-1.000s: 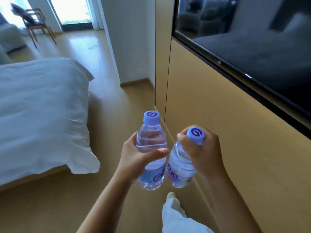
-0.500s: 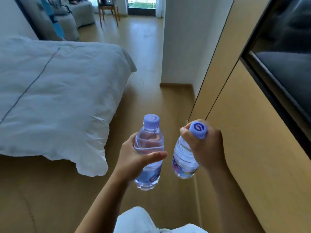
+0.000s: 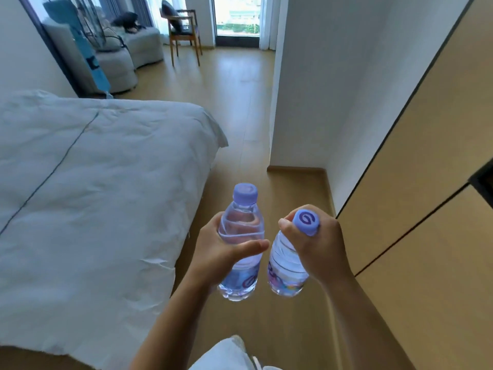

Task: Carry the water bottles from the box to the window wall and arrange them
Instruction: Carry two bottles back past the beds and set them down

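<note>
Your left hand [image 3: 213, 252] wraps the middle of one water bottle [image 3: 241, 244], held upright; your right hand [image 3: 317, 247] clamps the neck of the second bottle [image 3: 286, 271], which hangs cap-up, tilted; the two bottles sit just beside each other, perhaps not touching; the window [image 3: 237, 17] lies straight ahead, far down the floor [image 3: 234, 102], past the bed [image 3: 93, 182] on your left
</note>
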A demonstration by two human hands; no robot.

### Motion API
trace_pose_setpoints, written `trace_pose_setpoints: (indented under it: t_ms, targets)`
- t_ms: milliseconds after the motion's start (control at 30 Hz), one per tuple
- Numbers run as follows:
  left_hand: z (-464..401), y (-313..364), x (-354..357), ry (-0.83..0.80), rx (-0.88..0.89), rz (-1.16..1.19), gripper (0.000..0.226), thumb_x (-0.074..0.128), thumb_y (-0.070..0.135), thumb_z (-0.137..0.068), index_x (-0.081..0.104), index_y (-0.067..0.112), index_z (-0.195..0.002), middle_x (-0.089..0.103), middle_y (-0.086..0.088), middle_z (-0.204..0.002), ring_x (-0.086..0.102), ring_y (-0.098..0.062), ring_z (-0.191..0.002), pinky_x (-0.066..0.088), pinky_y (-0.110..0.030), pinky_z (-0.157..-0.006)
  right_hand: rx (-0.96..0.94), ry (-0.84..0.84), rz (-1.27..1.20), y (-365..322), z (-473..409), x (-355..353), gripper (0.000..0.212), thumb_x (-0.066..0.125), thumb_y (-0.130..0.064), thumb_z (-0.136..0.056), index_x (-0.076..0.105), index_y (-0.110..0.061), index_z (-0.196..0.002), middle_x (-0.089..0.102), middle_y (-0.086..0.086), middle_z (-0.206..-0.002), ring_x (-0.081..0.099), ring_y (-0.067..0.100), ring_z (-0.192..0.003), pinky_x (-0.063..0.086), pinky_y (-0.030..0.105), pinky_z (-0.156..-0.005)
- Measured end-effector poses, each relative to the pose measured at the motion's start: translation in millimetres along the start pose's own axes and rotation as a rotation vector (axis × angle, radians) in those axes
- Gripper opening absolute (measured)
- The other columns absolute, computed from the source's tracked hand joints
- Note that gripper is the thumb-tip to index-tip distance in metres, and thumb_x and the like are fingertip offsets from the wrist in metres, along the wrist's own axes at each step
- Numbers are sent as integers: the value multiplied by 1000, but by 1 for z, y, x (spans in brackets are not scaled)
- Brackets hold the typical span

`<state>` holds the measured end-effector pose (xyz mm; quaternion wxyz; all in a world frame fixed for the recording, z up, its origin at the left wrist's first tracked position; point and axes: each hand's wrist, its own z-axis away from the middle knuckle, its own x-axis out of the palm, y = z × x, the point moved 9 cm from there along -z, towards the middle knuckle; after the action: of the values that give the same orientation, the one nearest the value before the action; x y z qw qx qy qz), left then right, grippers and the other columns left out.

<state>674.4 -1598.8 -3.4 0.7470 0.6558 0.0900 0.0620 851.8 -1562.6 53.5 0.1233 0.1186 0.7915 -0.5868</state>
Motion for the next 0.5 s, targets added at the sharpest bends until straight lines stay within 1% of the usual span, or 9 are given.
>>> trace_pose_setpoints:
  t_ms: [100, 200, 300, 367, 433, 500]
  targets:
    - [-61, 15, -3, -8, 23, -2, 72, 84, 43, -34, 67, 16, -99, 74, -1, -87, 71, -18, -82, 55, -29, -72, -3, 68, 22, 6, -57, 6, 16, 69, -5, -77, 58, 1, -67, 59, 11, -61, 53, 22, -58, 45, 29, -57]
    - [-114, 18, -4, -12, 13, -17, 72, 84, 45, -35, 67, 17, -100, 74, -1, -88, 71, -19, -83, 56, -32, -75, 3, 72, 37, 20, -104, 18, 15, 69, -6, -78, 59, 0, -69, 59, 10, -61, 54, 21, -59, 45, 26, -56]
    - [-168, 18, -1, -28, 9, -18, 70, 84, 45, -36, 67, 20, -99, 74, 1, -88, 71, -18, -83, 55, -30, -73, 33, 80, 30, 46, -153, 26, 17, 68, -8, -80, 59, 2, -69, 59, 13, -61, 53, 24, -59, 45, 28, -56]
    - [-209, 19, 4, -25, 8, -14, 69, 84, 44, -35, 67, 20, -98, 74, 1, -87, 72, -18, -83, 56, -30, -73, 47, 88, 20, 65, -191, 31, 18, 68, -7, -81, 59, 3, -70, 58, 14, -61, 53, 26, -59, 45, 27, -54]
    - [-253, 23, 11, -19, 12, -26, 69, 84, 45, -36, 67, 19, -98, 74, 2, -87, 72, -18, -83, 56, -30, -72, 43, 73, 30, 81, -233, 37, 16, 68, -9, -81, 59, 0, -70, 58, 10, -61, 55, 25, -59, 46, 25, -54]
    - [-299, 29, 18, -3, 19, -26, 68, 84, 45, -35, 68, 20, -97, 74, 2, -85, 72, -18, -82, 55, -29, -70, 13, 35, 35, 91, -281, 44, 15, 68, -10, -81, 59, -4, -71, 57, 5, -61, 55, 22, -58, 46, 20, -54]
